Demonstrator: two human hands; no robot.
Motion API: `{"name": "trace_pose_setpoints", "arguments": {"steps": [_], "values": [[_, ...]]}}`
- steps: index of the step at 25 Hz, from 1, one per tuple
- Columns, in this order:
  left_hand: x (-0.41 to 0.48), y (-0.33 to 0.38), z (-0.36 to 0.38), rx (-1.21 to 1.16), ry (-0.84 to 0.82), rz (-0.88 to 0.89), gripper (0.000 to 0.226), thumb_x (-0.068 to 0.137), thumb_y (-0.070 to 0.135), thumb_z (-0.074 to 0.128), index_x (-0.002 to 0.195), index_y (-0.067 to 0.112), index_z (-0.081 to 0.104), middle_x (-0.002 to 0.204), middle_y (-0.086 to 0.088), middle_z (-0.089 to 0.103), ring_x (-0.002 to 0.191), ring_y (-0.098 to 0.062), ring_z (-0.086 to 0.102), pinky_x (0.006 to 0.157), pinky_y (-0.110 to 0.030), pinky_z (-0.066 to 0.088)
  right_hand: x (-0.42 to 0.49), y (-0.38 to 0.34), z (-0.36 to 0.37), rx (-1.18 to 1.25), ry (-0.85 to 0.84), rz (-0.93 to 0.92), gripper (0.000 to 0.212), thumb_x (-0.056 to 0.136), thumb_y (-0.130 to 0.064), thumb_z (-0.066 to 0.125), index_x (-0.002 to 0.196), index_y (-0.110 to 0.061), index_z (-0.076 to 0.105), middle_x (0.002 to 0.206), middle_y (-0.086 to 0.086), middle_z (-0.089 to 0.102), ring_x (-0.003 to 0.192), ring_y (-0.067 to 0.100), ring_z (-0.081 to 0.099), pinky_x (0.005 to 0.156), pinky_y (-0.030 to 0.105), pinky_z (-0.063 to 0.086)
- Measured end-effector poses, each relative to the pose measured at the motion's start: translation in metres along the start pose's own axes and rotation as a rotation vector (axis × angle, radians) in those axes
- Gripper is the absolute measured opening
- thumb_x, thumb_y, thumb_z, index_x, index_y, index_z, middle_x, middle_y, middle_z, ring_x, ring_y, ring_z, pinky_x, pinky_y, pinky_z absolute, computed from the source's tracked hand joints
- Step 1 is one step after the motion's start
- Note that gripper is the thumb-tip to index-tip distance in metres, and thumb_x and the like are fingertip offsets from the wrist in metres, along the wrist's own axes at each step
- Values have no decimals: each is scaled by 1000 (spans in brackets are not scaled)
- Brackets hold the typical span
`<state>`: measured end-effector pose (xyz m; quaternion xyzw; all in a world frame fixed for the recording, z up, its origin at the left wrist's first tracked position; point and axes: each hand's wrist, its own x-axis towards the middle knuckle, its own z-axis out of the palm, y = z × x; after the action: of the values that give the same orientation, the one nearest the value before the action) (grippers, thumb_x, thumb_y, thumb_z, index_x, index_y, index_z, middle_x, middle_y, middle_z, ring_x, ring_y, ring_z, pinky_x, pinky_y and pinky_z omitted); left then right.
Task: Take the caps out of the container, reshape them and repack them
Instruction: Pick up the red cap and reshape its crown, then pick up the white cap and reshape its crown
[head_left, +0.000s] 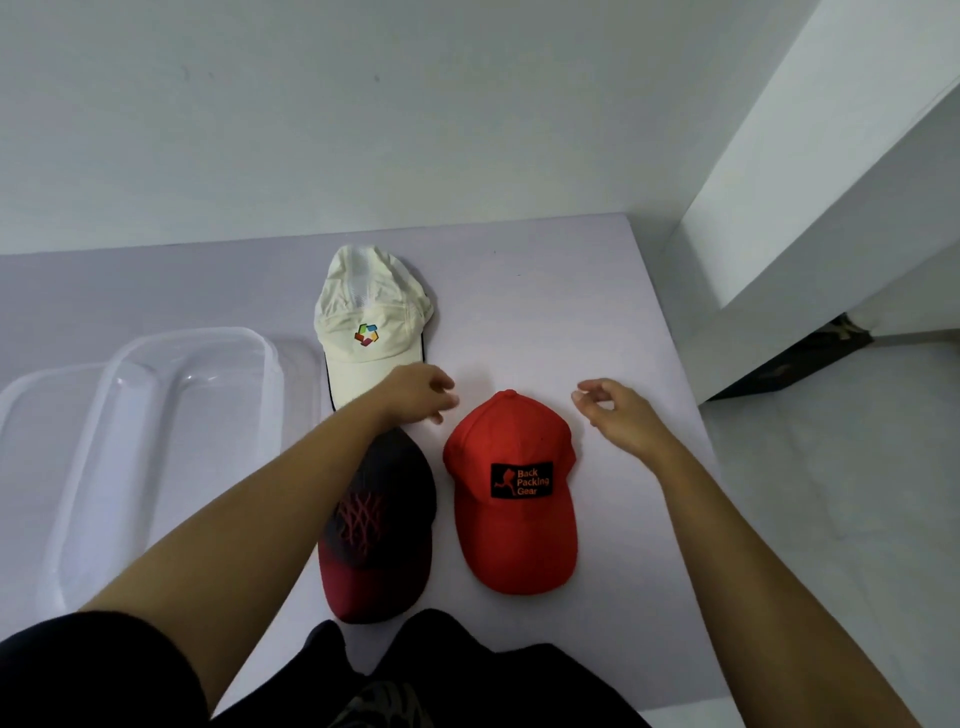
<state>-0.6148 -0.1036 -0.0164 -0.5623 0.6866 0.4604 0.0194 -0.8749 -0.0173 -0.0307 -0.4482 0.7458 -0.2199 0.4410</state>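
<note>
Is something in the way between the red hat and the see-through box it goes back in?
Yes. The dark cap lies on the table between the red cap and the clear container, and the left forearm crosses above it. Lifted over them, the red cap would likely have a free way.

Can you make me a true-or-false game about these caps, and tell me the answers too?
1. The white cap lies farthest from the person. True.
2. The red cap sits inside the clear box. False: it lies on the table, and no cap is in the box.
3. The dark cap lies left of the red cap. True.
4. The right hand holds the red cap. False: it holds nothing and is beside the cap.
</note>
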Motion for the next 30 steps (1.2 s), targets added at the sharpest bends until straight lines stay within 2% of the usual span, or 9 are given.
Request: {"name": "trace_pose_setpoints", "arguments": {"steps": [3,7,9,11,16,19,22,26,30], "values": [[-4,-3,-34,-71,145,22,27,88,14,59,113,4,64,93,-4,69,57,3,63,66,-11,43,1,-32,-5,-42,44,-64,35,92,-37,54,122,-20,56,106,-6,60,101,16,58,91,29,43],[-18,-32,-62,-244,211,-56,24,89,11,57,110,8,65,110,-5,67,77,-15,68,67,-19,46,4,-80,28,-67,-100,-202,30,93,-32,53,120,-21,58,111,-4,62,92,11,59,79,23,43],[-24,-56,-68,-225,230,-111,28,89,9,52,113,11,65,120,-7,64,94,-20,65,80,-24,47,13,-102,56,-118,-175,-257,30,93,-29,54,120,-19,59,115,-1,63,92,13,61,76,21,46],[-25,-76,-73,-140,245,-164,37,89,6,45,122,11,62,131,-8,59,116,-22,56,98,-30,43,24,-121,87,-230,-206,-323,34,93,-26,54,124,-14,56,123,3,61,101,15,60,84,23,47],[-13,-101,-68,-137,227,-244,52,90,1,32,138,13,47,150,-8,38,138,-26,35,110,-32,30,53,-137,146,-548,-408,-312,72,87,-18,60,148,-12,22,154,9,25,138,25,32,109,34,32],[-3,-105,-63,-176,188,-230,58,88,-2,30,142,15,41,153,-10,32,140,-28,30,112,-33,26,68,-132,159,-738,-476,-280,95,78,-6,62,151,-17,1,160,3,4,139,28,30,106,40,39],[5,-105,-64,-231,181,-205,61,87,-4,30,144,17,38,151,-13,34,137,-30,35,108,-32,32,77,-128,171,-868,-412,-300,100,77,-16,67,150,-13,-2,159,7,10,131,32,40,101,44,43],[7,-106,-69,-213,152,-168,67,84,-3,41,147,16,29,148,-15,37,131,-31,40,100,-32,38,82,-128,180,-978,-298,-440,94,84,-43,59,149,-10,-1,152,14,24,129,33,41,102,46,36],[8,-107,-67,-22,103,-95,91,81,11,61,151,19,4,154,-11,25,137,-33,30,105,-43,36,76,-125,175,-1047,-254,-535,67,97,-39,34,150,-11,4,153,16,24,130,31,41,105,45,31]]}}
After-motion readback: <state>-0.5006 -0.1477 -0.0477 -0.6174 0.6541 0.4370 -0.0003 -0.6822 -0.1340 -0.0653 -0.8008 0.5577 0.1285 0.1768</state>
